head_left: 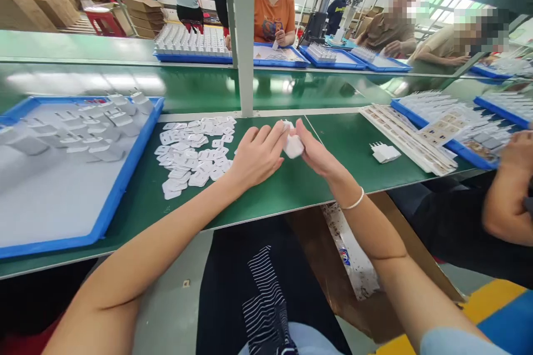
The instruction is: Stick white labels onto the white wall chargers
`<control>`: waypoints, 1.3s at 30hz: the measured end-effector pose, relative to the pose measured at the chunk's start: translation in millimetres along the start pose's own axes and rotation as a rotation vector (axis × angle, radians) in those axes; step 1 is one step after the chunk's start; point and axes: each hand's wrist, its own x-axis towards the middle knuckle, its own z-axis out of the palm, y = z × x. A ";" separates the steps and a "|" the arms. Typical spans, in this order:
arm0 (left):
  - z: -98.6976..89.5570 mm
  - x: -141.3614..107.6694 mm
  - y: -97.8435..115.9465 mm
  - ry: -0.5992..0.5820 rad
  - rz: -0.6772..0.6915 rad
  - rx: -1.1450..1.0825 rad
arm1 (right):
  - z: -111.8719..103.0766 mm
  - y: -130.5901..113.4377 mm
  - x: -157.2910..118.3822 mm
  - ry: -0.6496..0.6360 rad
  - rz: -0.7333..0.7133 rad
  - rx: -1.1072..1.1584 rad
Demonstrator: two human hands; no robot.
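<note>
Between my two hands, above the green bench [283, 197], is a white plug adapter [293, 147]. My right hand [315, 150] grips its right side. The fingers of my left hand [260, 152] are closed at its upper left end, partly covering it. Just left of my left hand lies a loose pile of small flat white plastic plates [195, 163]. Farther right, a single white adapter with metal prongs [385, 152] rests on the bench. What the left fingertips pinch is partly hidden.
At left stands a blue-rimmed tray [112, 199] with several white adapters. Stacked pale card sheets [410, 138] and another blue tray [462, 150] are at right, near a co-worker's arm [510, 188]. A metal post [245, 39] rises behind the bench; co-workers sit opposite.
</note>
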 end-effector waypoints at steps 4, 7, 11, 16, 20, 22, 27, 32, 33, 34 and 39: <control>11.9 -0.8 -24.9 -0.040 -0.041 0.108 | 38.1 -32.4 32.8 -0.291 0.078 0.342; 23.0 -7.5 -47.9 -0.079 -0.065 0.138 | 50.8 -37.0 43.9 -0.301 0.068 0.293; 28.2 -14.4 -63.3 -0.101 -0.029 0.121 | 56.1 -29.0 52.5 -0.268 -0.031 0.131; 31.7 -13.8 -68.8 -0.092 -0.032 0.071 | 56.6 -20.7 56.2 -0.296 -0.088 0.158; 38.3 -17.7 -69.7 0.107 0.007 -0.106 | 59.0 -17.3 49.7 -0.300 -0.123 0.234; 39.0 -21.9 -69.9 0.236 0.031 -0.281 | 57.6 -16.0 46.9 -0.334 -0.116 0.278; 28.8 -28.3 -75.8 0.430 -0.123 -0.648 | 41.8 -17.5 46.0 -0.451 -0.052 0.403; 22.3 -27.7 -75.4 0.483 -0.148 -0.640 | 36.6 -26.4 36.3 -0.603 0.117 0.823; 23.1 -27.7 -72.7 0.466 -0.114 -0.648 | 38.5 -27.9 32.9 -0.593 0.138 0.856; 24.6 -27.9 -69.2 0.450 -0.080 -0.660 | 41.0 -29.3 29.4 -0.570 0.152 0.865; 33.5 -30.4 -49.0 0.441 -0.032 -0.700 | 54.9 -32.9 15.6 -0.438 0.156 0.804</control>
